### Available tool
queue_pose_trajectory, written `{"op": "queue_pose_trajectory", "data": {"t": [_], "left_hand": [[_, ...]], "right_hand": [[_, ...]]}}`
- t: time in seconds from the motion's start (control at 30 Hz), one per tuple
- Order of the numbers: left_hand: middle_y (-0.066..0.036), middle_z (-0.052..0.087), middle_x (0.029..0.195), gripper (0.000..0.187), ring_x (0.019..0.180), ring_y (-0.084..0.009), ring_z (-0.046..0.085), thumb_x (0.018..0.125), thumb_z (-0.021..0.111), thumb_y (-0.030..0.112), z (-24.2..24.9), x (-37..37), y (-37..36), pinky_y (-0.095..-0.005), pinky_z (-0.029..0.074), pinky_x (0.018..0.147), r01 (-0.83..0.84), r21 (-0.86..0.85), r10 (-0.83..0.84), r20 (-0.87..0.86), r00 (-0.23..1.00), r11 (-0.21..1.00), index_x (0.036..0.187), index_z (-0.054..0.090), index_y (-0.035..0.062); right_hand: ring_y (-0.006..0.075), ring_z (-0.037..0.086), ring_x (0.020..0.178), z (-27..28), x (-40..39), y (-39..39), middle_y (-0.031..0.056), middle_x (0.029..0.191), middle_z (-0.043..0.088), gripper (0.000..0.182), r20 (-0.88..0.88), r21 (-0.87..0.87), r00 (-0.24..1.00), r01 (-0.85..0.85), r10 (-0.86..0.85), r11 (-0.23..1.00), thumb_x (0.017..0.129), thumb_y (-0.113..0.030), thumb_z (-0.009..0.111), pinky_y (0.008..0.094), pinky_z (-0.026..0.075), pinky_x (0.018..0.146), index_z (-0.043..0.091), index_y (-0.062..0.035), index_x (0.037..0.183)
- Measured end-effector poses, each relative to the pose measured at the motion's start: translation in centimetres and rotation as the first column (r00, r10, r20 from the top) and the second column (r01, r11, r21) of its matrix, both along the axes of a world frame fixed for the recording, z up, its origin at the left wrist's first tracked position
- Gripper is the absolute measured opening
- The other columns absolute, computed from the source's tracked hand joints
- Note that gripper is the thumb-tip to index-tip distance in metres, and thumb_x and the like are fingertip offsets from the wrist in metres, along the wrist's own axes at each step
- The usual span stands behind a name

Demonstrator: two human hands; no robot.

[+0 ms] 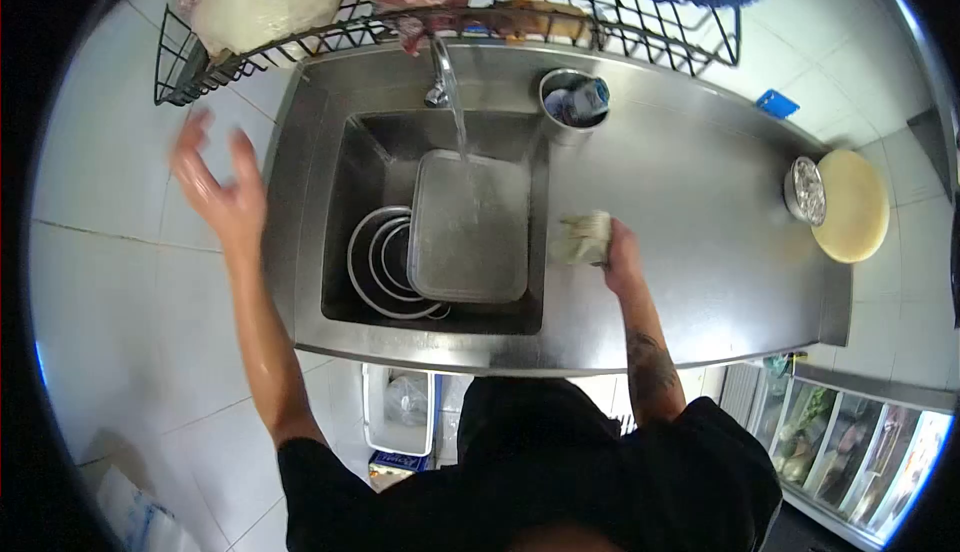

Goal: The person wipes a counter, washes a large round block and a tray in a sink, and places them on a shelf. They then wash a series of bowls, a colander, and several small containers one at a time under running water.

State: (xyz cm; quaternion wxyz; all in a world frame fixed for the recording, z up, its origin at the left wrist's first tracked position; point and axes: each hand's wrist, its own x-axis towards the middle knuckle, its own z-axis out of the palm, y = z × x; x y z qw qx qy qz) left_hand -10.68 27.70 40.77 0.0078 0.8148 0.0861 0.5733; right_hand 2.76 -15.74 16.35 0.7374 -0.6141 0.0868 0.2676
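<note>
My left hand (222,180) is raised to the left of the sink, blurred, fingers apart, with nothing in it. My right hand (622,255) grips a pale greenish, bundled item (587,238), perhaps a cloth or sponge, over the steel counter (680,202) just right of the sink. Water runs from the faucet (447,70) into a rectangular translucent tub (470,242) in the sink basin (370,152). Round metal bowls (360,272) are nested beside the tub, partly hidden under it.
A black wire rack (650,42) with wrapped bags hangs above the sink. On the counter stand a metal cup (570,132) and a small metal bowl (804,192) by a round yellowish board (855,207). A white bin (400,432) sits below.
</note>
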Motion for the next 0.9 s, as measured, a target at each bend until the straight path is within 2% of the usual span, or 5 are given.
{"op": "queue_pose_trajectory", "data": {"t": [0.27, 0.47, 0.63, 0.77, 0.9], "left_hand": [[-0.01, 0.066, 0.082, 0.013, 0.072, -0.0187, 0.064, 0.08, 0.061, 0.003, -23.5, -10.1, 0.0, -0.0315, 0.051, 0.065, -0.186, -0.7, -0.236, -0.46, 0.856, 0.689, 0.093, 0.063, 0.0021], [-0.014, 0.065, 0.078, 0.011, 0.072, -0.0328, 0.063, 0.077, 0.062, 0.012, -31.4, -2.8, -1.2, -0.0388, 0.05, 0.065, -0.082, -0.799, -0.555, -0.484, 0.676, 0.596, 0.085, 0.062, 0.0041], [-0.018, 0.063, 0.1, 0.03, 0.088, -0.0343, 0.062, 0.08, 0.062, 0.026, -40.5, 8.4, 0.3, -0.0411, 0.05, 0.075, -0.122, -0.709, -0.538, -0.624, 0.568, 0.694, 0.099, 0.06, 0.0026], [-0.021, 0.056, 0.122, 0.058, 0.11, -0.0329, 0.057, 0.088, 0.053, 0.04, -56.5, 13.7, 2.3, -0.0441, 0.044, 0.092, -0.704, -0.525, -0.169, -0.842, 0.513, 0.479, 0.128, 0.047, -0.001], [-0.02, 0.058, 0.12, 0.054, 0.111, -0.0314, 0.057, 0.089, 0.05, 0.043, -56.8, 17.7, 3.5, -0.0441, 0.044, 0.092, -0.713, -0.623, -0.499, -0.751, 0.431, 0.322, 0.124, 0.052, 0.0013]], "right_hand": [[0.0106, 0.048, 0.073, 21.2, 0.8, 1.3, 0.0061, 0.092, 0.061, 0.032, 0.968, -0.212, 0.232, 0.555, 0.095, 0.804, 0.091, -0.011, 0.041, 0.0245, 0.038, 0.063, 0.06, 0.0048, 0.111], [0.0189, 0.058, 0.1, 31.9, 8.3, 8.6, 0.0157, 0.113, 0.06, 0.035, 0.788, 0.146, -0.549, 0.605, 0.278, 0.782, 0.087, -0.003, 0.039, 0.0278, 0.048, 0.08, 0.058, 0.0056, 0.115], [0.0285, 0.054, 0.105, 26.9, 3.2, 12.8, 0.0192, 0.11, 0.059, 0.037, 0.891, -0.016, -0.34, 0.636, 0.299, 0.772, 0.096, -0.022, 0.044, 0.0418, 0.04, 0.094, 0.056, 0.0077, 0.114], [0.0321, 0.061, 0.088, 10.9, -1.8, 12.2, 0.0203, 0.091, 0.063, 0.033, 0.942, -0.105, 0.298, -0.17, 0.152, 0.98, 0.095, -0.03, 0.045, 0.0429, 0.048, 0.079, 0.058, 0.0004, 0.094], [0.0141, 0.063, 0.074, -1.4, -7.2, 11.3, 0.0092, 0.085, 0.066, 0.024, 0.282, -0.489, 0.825, -0.315, 0.49, 0.813, 0.097, -0.018, 0.047, 0.0263, 0.048, 0.064, 0.061, 0.0014, 0.097]]}}
